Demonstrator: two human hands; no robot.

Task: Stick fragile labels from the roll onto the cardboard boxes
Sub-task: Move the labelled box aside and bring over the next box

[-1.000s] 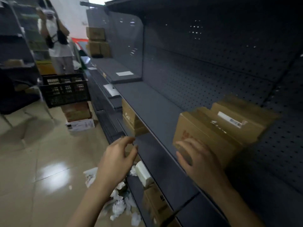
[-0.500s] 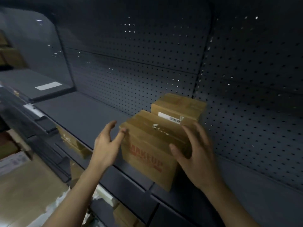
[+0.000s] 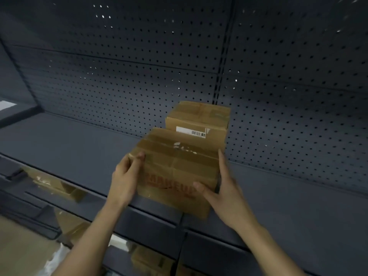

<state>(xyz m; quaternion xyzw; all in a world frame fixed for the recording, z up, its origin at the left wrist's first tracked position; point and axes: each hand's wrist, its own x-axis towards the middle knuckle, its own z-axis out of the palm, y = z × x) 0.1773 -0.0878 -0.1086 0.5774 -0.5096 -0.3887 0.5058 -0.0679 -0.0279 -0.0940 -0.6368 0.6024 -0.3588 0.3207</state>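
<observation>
A brown cardboard box (image 3: 179,168) with red MAKEUP lettering on its front stands at the front edge of a dark shelf (image 3: 69,144). My left hand (image 3: 125,180) grips its upper left corner with curled fingers. My right hand (image 3: 225,192) lies against its right side with straight fingers, thumb on the front face. Behind it stands a second, taller cardboard box (image 3: 199,116) bearing a white barcode sticker (image 3: 190,132). No roll of labels is in view.
A dark pegboard back wall (image 3: 139,76) rises behind the boxes. Below, lower shelves hold more cardboard boxes (image 3: 53,186) and another carton (image 3: 147,259). Crumpled white paper (image 3: 57,257) lies on the floor at the bottom left.
The view has swung from the aisle to the shelf. My left hand has come up from below onto the box's left corner. My right hand has shifted to its right side.
</observation>
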